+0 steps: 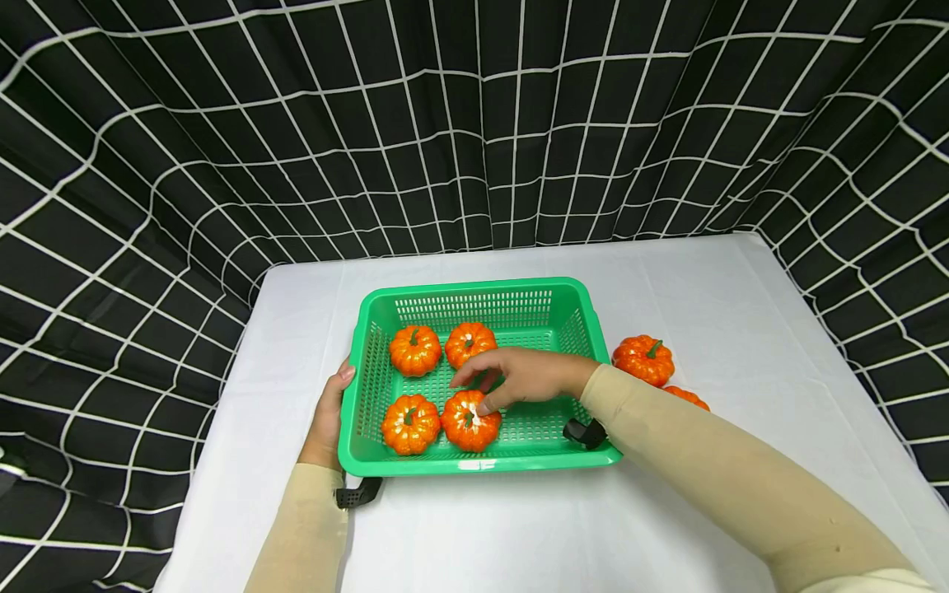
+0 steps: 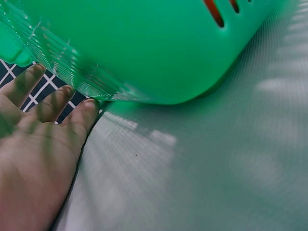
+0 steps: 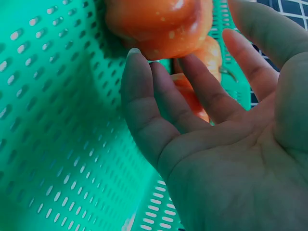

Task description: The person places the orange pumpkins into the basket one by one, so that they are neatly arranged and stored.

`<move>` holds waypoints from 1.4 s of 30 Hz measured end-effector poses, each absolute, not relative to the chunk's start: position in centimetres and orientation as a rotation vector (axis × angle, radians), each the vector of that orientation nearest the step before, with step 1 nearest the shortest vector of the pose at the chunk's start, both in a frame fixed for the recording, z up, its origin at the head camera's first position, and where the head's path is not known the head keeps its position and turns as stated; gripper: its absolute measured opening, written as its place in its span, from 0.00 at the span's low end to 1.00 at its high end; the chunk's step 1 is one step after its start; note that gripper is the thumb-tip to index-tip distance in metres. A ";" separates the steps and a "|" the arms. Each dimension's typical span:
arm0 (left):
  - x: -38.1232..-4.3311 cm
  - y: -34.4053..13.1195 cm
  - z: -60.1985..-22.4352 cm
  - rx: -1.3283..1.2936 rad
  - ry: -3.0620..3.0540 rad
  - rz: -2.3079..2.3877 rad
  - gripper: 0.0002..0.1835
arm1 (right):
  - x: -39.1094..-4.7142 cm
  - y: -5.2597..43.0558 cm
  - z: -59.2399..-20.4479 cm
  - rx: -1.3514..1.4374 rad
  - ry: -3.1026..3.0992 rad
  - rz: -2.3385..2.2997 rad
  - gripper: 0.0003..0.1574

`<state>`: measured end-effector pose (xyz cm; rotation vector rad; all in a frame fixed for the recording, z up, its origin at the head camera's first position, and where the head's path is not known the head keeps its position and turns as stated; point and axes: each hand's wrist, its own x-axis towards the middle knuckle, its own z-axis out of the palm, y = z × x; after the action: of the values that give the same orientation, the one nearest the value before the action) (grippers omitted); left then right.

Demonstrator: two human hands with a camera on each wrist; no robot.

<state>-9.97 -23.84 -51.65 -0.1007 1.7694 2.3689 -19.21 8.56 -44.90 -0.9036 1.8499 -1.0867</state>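
- The green plastic basket (image 1: 408, 469) fills the frame's centre, its long axis running left to right; the left hand (image 1: 324, 418), fingers extended, is at its left rim and grips nothing.
- Inside, at lower centre, the orange ribbed pumpkin (image 1: 467, 432) lies just lower left of the nearer right hand (image 1: 534, 375), whose fingers are loosely bent, thumb against it, seemingly without gripping.
- That pumpkin is squat, stem upward, no clear horizontal long axis.
- Right of the basket, a loose pumpkin (image 1: 643, 359) points its stem upper right.
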 end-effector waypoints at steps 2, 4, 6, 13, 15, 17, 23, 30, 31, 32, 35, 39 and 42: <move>-9.9 -23.8 -51.7 -0.100 1.763 2.371 0.40 | -19.2 8.6 -44.8 -0.901 1.848 -1.101 0.30; -9.9 -23.8 -51.7 -0.098 1.761 2.373 0.40 | -19.2 8.7 -44.6 -0.898 1.849 -1.113 0.29; -9.9 -23.8 -51.7 -0.100 1.764 2.373 0.40 | -19.3 8.7 -44.6 -0.895 1.858 -1.119 0.29; -9.9 -23.8 -51.6 -0.094 1.752 2.386 0.39 | -19.5 8.8 -44.5 -0.890 1.850 -1.155 0.30; -9.9 -23.8 -51.6 -0.091 1.748 2.388 0.39 | -19.6 8.8 -44.5 -0.890 1.839 -1.175 0.30; -9.9 -23.8 -51.6 -0.094 1.749 2.388 0.39 | -19.7 8.8 -44.6 -0.904 1.838 -1.188 0.31; -9.9 -23.8 -51.7 -0.091 1.748 2.384 0.39 | -19.7 9.2 -44.6 -0.894 1.848 -1.229 0.33; -10.0 -23.8 -51.7 -0.094 1.757 2.375 0.40 | -19.8 9.6 -44.6 -0.886 1.843 -1.304 0.35; -10.0 -23.8 -51.8 -0.094 1.760 2.373 0.40 | -19.8 9.7 -44.5 -0.880 1.847 -1.309 0.35; -10.0 -23.9 -51.8 -0.092 1.760 2.374 0.40 | -19.8 9.7 -44.5 -0.869 1.846 -1.319 0.35; -10.0 -23.9 -51.8 -0.091 1.758 2.378 0.39 | -19.9 9.9 -44.6 -0.835 1.838 -1.358 0.36; -10.0 -23.9 -51.8 -0.093 1.754 2.382 0.39 | -20.0 10.1 -44.5 -0.829 1.830 -1.397 0.36; -9.9 -23.9 -51.8 -0.097 1.753 2.380 0.39 | -20.1 10.1 -44.5 -0.845 1.829 -1.408 0.37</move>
<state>-9.94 -23.87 -51.84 -0.0971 1.7531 2.3798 -20.08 10.14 -44.49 -0.8447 1.8295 -1.4083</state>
